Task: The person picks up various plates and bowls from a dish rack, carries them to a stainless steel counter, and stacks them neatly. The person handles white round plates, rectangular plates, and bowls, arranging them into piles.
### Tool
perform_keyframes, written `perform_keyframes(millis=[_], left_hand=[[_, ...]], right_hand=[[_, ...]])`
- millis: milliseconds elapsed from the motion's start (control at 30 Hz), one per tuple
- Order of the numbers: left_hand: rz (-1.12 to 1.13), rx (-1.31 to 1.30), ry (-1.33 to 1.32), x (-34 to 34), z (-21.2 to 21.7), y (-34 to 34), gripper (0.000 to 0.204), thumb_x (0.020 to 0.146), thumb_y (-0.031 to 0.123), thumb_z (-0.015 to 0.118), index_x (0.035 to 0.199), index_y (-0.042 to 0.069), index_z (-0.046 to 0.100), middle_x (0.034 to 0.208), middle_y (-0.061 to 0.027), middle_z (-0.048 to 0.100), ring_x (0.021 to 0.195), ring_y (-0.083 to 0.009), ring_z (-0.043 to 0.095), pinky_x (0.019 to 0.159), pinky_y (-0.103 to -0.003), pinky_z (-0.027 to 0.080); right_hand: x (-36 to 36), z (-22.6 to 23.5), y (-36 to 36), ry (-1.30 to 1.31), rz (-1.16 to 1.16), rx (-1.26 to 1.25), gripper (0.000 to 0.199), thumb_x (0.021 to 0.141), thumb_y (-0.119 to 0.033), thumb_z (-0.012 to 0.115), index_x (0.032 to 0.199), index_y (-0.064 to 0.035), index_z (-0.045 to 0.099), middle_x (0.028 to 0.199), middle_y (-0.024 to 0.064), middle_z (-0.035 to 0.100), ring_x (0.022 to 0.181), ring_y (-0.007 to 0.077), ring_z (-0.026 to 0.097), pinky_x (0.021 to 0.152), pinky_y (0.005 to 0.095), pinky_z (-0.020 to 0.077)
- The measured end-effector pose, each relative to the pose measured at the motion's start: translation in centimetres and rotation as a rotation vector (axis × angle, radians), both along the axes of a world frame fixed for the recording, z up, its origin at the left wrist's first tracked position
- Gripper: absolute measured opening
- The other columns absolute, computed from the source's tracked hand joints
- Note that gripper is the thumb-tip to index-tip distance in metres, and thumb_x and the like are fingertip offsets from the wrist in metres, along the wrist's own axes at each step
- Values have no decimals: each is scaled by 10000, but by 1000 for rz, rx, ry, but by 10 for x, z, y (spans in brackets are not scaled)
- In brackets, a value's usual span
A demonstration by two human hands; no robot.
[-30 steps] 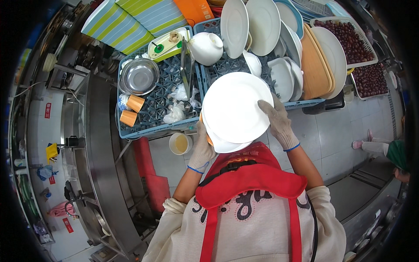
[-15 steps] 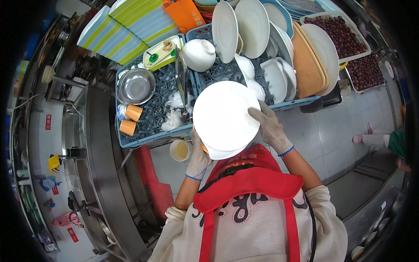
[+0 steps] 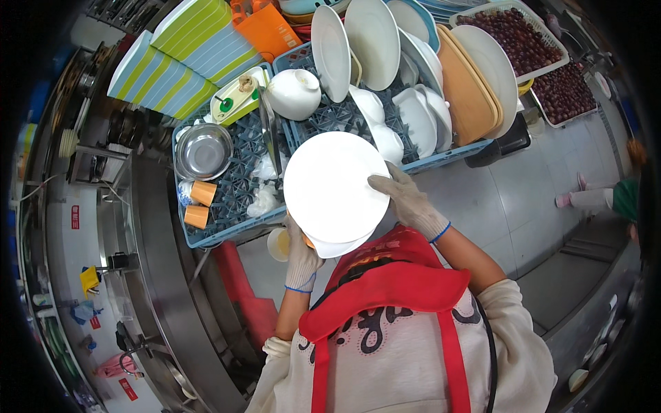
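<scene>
white dishes [image 3: 337, 186] in fingers [image 3: 382, 184], crate [image 3: 237, 230] holding metal bowl [image 3: 205, 148], basket [image 3: 545, 70] of fruit [image 3: 508, 43]

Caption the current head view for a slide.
Gloved hands hold a round white plate, white dishware beneath it, beside blue plastic racks bearing white plates and bowls.

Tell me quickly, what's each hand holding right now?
Left hand: holding the white dishes at their left side, fingers mostly hidden.
Right hand: holding the white dishes' right edge, thumb on top.
</scene>
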State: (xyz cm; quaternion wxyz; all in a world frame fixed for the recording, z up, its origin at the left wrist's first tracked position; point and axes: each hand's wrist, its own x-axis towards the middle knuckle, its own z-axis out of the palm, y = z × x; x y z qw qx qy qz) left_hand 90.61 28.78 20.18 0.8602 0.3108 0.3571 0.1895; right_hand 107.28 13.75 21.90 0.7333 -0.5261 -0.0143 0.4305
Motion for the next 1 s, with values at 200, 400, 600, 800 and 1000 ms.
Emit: perform_keyframes(millis=[200, 400, 600, 800, 1000], left_hand=[[46, -7, 22, 3, 3, -3, 585, 930, 452, 446, 1358, 117, 227, 1294, -107, 414, 1182, -245, 476, 917, -391, 499], [58, -44, -36, 1, -7, 4, 549, 919, 431, 486, 1322, 123, 278, 1274, -97, 424, 1174, -246, 479, 921, -406, 498], [21, 54, 79, 10, 3, -2, 625, 910, 519, 449, 1352, 120, 260, 1313, -103, 398, 1185, -245, 465, 907, -373, 494], [-36, -6, 3, 7, -6, 5, 626, 905, 529, 455, 1334, 115, 263, 1299, -103, 399, 1179, -245, 470, 909, -371, 486], [-19, 27, -8, 15, -1, 1, 598, 901, 500, 487, 1314, 123, 277, 1277, -104, 416, 1156, -248, 491, 891, -373, 506]], right_hand=[[6, -9, -2, -58, 52, 38, 916, 780, -310, 684, 1373, 141, 150, 1299, 306, 378, 1200, 322, 445, 966, 321, 425], [8, -3, -5, 0, 48, 84, 897, 794, -276, 680, 1373, 147, 140, 1311, 305, 372, 1219, 313, 423, 1020, 324, 359], [8, 1, -4, -29, 72, 63, 918, 797, -311, 684, 1381, 133, 132, 1329, 295, 365, 1230, 296, 411, 1029, 321, 347], [10, 14, -5, 0, 98, 101, 938, 784, -368, 694, 1400, 88, 152, 1324, 285, 371, 1227, 295, 415, 1021, 333, 364], [14, 10, -7, -46, 101, 36, 894, 800, -471, 637, 1414, 16, 208, 1327, 249, 383, 1213, 278, 430, 936, 367, 447]])
